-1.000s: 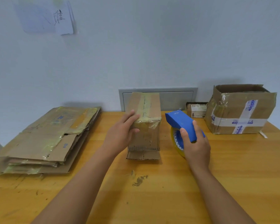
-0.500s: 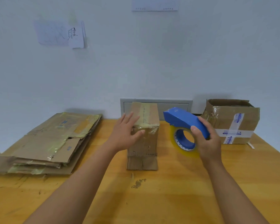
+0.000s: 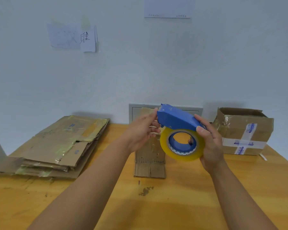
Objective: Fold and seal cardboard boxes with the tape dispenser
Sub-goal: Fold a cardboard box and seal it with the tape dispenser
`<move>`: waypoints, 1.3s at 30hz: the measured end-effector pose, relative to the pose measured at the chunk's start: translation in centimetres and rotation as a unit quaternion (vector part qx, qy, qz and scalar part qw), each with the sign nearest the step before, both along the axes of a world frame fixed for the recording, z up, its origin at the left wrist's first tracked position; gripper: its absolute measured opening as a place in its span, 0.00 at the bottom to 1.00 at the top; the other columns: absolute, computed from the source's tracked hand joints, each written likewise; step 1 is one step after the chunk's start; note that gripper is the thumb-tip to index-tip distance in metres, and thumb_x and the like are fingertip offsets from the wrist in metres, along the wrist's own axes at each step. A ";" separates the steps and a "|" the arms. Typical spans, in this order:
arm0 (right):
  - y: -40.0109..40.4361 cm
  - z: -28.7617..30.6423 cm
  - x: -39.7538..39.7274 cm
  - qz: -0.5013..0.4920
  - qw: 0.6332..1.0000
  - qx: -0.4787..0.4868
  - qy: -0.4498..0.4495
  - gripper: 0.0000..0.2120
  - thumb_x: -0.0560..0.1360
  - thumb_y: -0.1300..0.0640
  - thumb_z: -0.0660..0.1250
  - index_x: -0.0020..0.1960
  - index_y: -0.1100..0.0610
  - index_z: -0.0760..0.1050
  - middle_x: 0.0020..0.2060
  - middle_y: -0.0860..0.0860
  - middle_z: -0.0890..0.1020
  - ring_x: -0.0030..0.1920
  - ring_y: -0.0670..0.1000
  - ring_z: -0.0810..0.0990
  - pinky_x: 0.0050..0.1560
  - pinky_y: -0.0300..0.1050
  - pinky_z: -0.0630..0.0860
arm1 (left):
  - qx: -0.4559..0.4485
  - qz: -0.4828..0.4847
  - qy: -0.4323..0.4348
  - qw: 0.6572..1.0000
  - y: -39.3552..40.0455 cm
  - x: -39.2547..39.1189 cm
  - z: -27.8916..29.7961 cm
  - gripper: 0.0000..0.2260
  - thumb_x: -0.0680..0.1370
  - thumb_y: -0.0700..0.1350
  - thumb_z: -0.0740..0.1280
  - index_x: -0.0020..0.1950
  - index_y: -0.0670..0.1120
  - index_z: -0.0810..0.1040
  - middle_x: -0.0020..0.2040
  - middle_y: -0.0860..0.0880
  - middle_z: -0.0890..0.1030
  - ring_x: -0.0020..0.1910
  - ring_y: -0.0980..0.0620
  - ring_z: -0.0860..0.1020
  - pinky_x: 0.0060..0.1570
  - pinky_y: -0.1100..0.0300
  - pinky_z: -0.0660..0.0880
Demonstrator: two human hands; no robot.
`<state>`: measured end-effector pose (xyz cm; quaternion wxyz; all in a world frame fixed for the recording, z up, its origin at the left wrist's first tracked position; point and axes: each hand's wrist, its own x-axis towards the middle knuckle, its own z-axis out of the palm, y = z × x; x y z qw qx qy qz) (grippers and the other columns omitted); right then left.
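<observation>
Holding the dispenser (image 3: 179, 121) up in mid-air, above the table (image 3: 181, 201) and in front of the box (image 3: 150, 156). Right hand (image 3: 209, 143) gripping its rear end, thumb on the blue cover, fingers curling behind the tape roll (image 3: 181, 145). Left hand (image 3: 140, 131) pinching at the dispenser's front tip, apparently feeling for the free tape end; the tape end itself too small to make out. Long axis of the dispenser running left to right, front tip raised and pointing left, roll hanging below the cover. Box standing on the table directly beyond and below the hands, mostly hidden behind them, its top out of sight, a flap lying flat at its near foot. Left hand sitting nearer the box than the right. Likely needing the dispenser turned so its axis points away, along the box's top seam, before laying tape. Flattened cardboard (image 3: 56, 145) stacked far left; a taped open box (image 3: 243, 131) far right, both well apart from the hands.
</observation>
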<state>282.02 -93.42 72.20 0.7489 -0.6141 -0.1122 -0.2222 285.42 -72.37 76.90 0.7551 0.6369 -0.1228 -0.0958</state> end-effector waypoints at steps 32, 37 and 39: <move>0.2 -0.8 1.6 0.078 0.995 0.030 0.051 0.22 0.73 0.51 0.64 0.66 0.54 0.76 0.52 0.53 0.79 0.40 0.52 0.79 0.39 0.46 0.78 | 0.028 -0.054 0.068 0.996 2.4 1.5 -1.9 0.04 0.81 0.38 0.64 0.48 0.43 0.76 0.40 0.46 0.81 0.40 0.52 0.80 0.46 0.58 0.79; 0.0 -0.4 1.5 0.078 0.996 0.005 0.048 0.21 0.73 0.51 0.65 0.64 0.53 0.77 0.50 0.52 0.80 0.39 0.51 0.79 0.38 0.45 0.79 | 0.057 -0.050 0.062 0.995 2.8 1.6 -1.5 0.02 0.81 0.37 0.63 0.50 0.43 0.75 0.38 0.47 0.78 0.35 0.54 0.76 0.37 0.62 0.76; -0.3 -0.6 1.5 0.067 0.996 -0.023 0.049 0.23 0.71 0.48 0.68 0.65 0.52 0.77 0.50 0.50 0.81 0.39 0.51 0.80 0.38 0.44 0.79 | 0.080 -0.041 0.053 0.994 3.2 1.7 -1.3 0.03 0.81 0.37 0.64 0.51 0.43 0.76 0.38 0.48 0.77 0.34 0.56 0.74 0.34 0.63 0.74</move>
